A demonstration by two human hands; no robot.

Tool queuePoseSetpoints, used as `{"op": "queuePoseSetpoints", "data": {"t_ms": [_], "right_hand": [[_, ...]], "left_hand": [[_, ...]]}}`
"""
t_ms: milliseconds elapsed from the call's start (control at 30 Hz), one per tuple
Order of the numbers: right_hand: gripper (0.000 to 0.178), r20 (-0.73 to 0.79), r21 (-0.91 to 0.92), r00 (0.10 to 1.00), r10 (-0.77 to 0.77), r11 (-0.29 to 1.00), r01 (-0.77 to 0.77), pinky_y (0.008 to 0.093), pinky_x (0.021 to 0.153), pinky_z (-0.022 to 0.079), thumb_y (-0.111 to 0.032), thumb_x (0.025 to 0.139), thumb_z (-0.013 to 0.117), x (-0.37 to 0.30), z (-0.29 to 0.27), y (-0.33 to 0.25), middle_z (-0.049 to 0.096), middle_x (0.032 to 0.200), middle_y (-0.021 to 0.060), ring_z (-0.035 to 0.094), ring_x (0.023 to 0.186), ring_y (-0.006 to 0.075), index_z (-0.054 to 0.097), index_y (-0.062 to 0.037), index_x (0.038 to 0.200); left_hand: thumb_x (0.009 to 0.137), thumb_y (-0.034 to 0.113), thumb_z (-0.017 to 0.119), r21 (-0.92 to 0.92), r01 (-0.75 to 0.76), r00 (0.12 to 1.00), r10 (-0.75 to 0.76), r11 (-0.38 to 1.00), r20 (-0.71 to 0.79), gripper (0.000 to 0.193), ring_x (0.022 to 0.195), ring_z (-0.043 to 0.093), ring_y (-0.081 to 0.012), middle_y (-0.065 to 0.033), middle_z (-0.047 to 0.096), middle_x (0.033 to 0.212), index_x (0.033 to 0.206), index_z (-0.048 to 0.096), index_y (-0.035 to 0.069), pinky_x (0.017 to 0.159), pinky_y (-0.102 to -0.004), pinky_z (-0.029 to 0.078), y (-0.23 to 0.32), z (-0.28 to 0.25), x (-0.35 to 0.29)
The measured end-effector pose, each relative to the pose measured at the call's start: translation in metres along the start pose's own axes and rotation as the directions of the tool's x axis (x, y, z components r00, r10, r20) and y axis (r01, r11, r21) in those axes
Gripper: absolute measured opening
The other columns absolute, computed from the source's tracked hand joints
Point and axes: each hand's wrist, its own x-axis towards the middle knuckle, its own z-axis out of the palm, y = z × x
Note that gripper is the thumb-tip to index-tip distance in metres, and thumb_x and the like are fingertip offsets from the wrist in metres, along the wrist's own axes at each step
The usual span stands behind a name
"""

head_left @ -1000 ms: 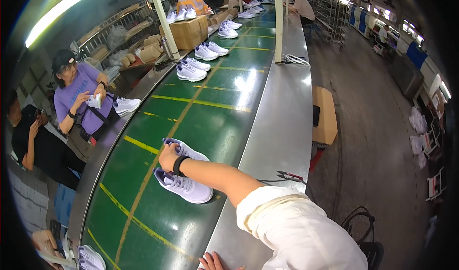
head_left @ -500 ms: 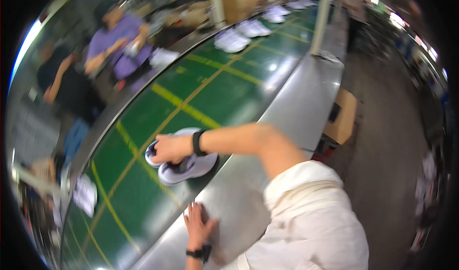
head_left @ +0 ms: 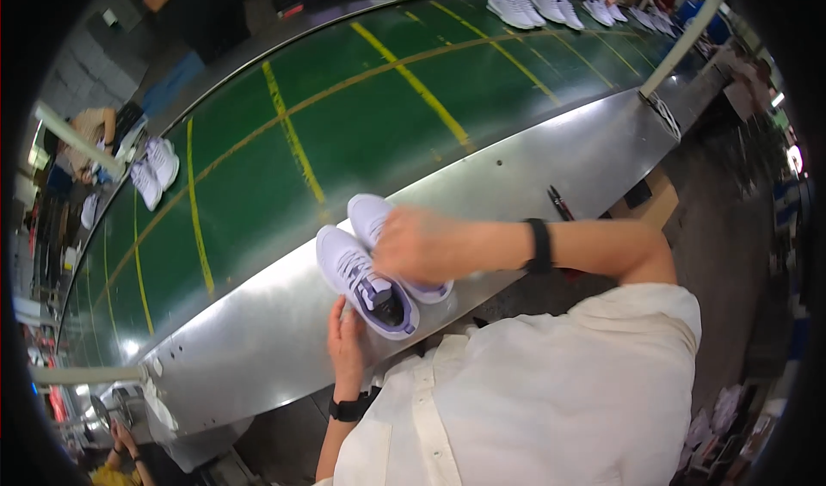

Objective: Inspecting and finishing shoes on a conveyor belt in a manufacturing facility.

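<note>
A pair of pale lilac sneakers sits side by side on the metal ledge, toes toward the green belt. The left sneaker (head_left: 344,262) shows its laces and dark inside. My right hand (head_left: 420,245) is over the right sneaker (head_left: 368,213) and covers its middle; the hand is blurred and its fingers are hidden, so its grip does not show. My left hand (head_left: 346,353) is beside the left sneaker's heel, fingers stretched up along its outer side and slightly apart. Whether they touch the shoe is unclear.
The green belt (head_left: 344,142) with yellow lines curves beyond the metal ledge (head_left: 258,335). More sneakers (head_left: 516,9) stand along its far side, with another pair (head_left: 157,172) at the left. A dark pen-like tool (head_left: 559,202) lies on the ledge. A post (head_left: 684,43) rises at the right.
The pair of sneakers has come off the belt onto the metal ledge, close to me, with my right hand. My left hand has gone from lying on the ledge to beside the left sneaker. The view has turned.
</note>
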Motion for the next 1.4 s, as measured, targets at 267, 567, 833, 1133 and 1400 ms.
{"op": "queuePoseSetpoints", "data": {"t_ms": [267, 567, 833, 1133, 1400], "right_hand": [[0.050, 0.016, -0.311, 0.049, 0.999, 0.051, -0.949, 0.0466, 0.090, 0.046, -0.028, 0.079, 0.069, -0.232, -0.024, 0.047, 0.062, 0.109, 0.0214, 0.057, 0.107, 0.0383, 0.056, 0.0005, 0.118], [0.028, 0.141, 0.552, -0.150, 0.979, -0.204, -0.809, 0.0275, 0.062, 0.051, -0.029, 0.083, 0.072, -0.271, 0.033, 0.050, 0.062, 0.078, 0.0040, 0.060, 0.071, 0.0112, 0.055, -0.0072, 0.088], [0.015, 0.226, 0.970, 0.193, 0.955, -0.203, -0.132, 0.0281, 0.062, 0.051, -0.023, 0.097, 0.053, -0.125, 0.056, -0.023, 0.063, 0.083, 0.0064, 0.062, 0.065, 0.0141, 0.052, -0.0080, 0.097], [0.028, 0.086, 0.996, 0.348, 0.933, -0.082, -0.026, 0.0248, 0.061, 0.048, -0.021, 0.099, 0.048, -0.094, 0.050, -0.049, 0.057, 0.080, 0.0038, 0.052, 0.061, 0.0091, 0.051, -0.0032, 0.121], [0.038, -0.067, 0.924, 0.474, 0.878, 0.233, -0.302, 0.0179, 0.057, 0.038, -0.029, 0.099, 0.051, -0.071, 0.040, -0.078, 0.050, 0.078, -0.0017, 0.042, 0.063, 0.0035, 0.061, 0.0008, 0.120]], "left_hand": [[0.084, 0.010, 0.065, 0.182, -0.085, 0.996, 0.076, 0.980, 0.055, 0.073, 0.129, 0.039, -0.0268, -0.0190, 0.035, 0.139, 0.144, 0.024, 0.001, 0.098, -0.0365, 0.042, -0.011, 0.017, 0.000], [0.074, -0.005, 0.048, -0.058, -0.090, 0.984, 0.080, 0.994, -0.157, 0.066, 0.116, 0.051, -0.0252, -0.0163, 0.048, 0.127, 0.138, 0.033, -0.003, 0.099, -0.0349, 0.041, -0.019, 0.028, 0.020], [0.078, -0.003, 0.048, -0.448, 0.126, 0.987, -0.157, 0.885, -0.033, 0.041, 0.097, 0.062, -0.0196, -0.0095, 0.062, 0.108, 0.118, 0.056, 0.000, 0.087, -0.0318, 0.050, -0.018, -0.012, -0.015], [0.095, 0.015, 0.048, 0.025, -0.415, 0.903, 0.416, 0.909, -0.105, 0.058, 0.129, 0.040, -0.0198, -0.0111, 0.035, 0.146, 0.147, 0.025, 0.002, 0.108, -0.0317, 0.031, 0.003, 0.008, -0.019], [0.089, 0.005, 0.050, 0.172, -0.566, 0.808, 0.584, 0.806, -0.074, 0.060, 0.138, 0.029, -0.0304, -0.0204, 0.017, 0.153, 0.144, 0.027, 0.001, 0.111, -0.0387, 0.025, -0.006, 0.013, -0.019]]}}
